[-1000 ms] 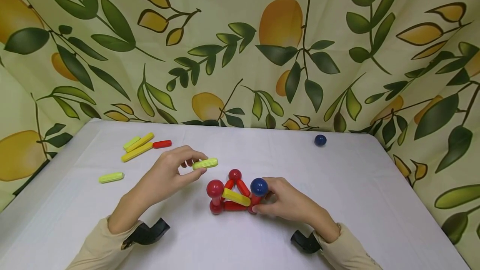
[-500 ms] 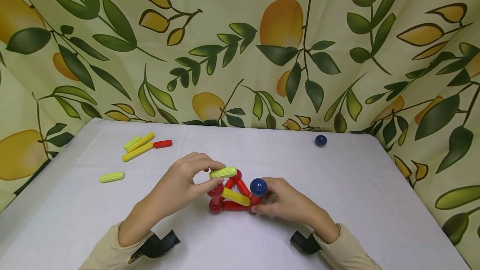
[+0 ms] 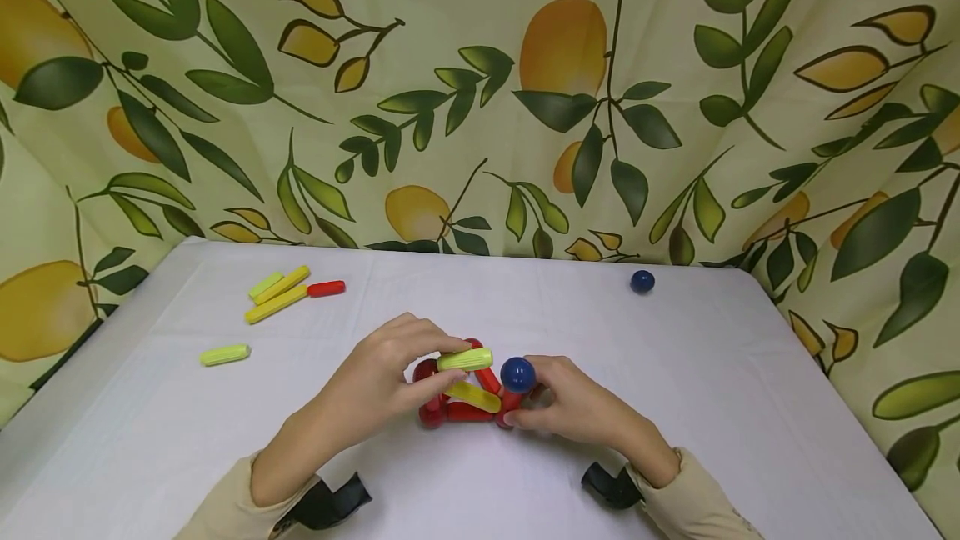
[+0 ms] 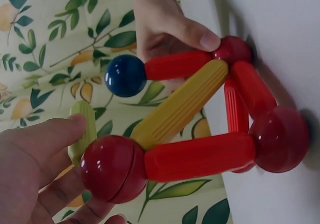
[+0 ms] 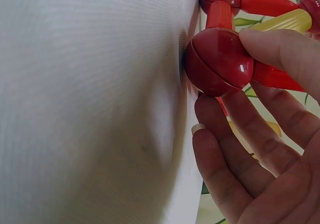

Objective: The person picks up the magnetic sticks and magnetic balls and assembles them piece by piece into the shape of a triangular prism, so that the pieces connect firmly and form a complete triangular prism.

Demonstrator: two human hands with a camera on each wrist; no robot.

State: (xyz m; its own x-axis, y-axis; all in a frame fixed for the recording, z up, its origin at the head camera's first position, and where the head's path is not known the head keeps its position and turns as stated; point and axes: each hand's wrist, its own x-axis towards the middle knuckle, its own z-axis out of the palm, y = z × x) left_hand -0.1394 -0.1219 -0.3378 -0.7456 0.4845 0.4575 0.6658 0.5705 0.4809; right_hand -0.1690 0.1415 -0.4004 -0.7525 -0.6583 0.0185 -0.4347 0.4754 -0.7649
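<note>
A frame of red rods [image 3: 470, 412] and red balls [image 5: 220, 62] stands on the white table. From its front left corner rises a red rod [image 4: 200, 156] topped by a red ball [image 4: 112, 168]; the front right upright bears a blue ball [image 3: 517, 374]. A yellow rod [image 4: 182, 104] slants from the upper left red ball to the lower right one. My left hand [image 3: 397, 365] pinches a lime-green rod [image 3: 467, 359] between thumb and fingers, above the frame beside the upper red ball. My right hand [image 3: 573, 398] grips the lower right red ball with thumb and fingers.
At the back left lie yellow rods [image 3: 277, 304], a red rod [image 3: 326, 288] and a short lime rod [image 3: 264, 285]. Another lime rod [image 3: 225, 355] rests nearer on the left. A loose blue ball [image 3: 642, 281] sits by the back edge on the right.
My left hand has carried the lime-green rod rightward and slightly down, from beside the frame to above it. My right hand keeps its grip on the corner ball, in the same place.
</note>
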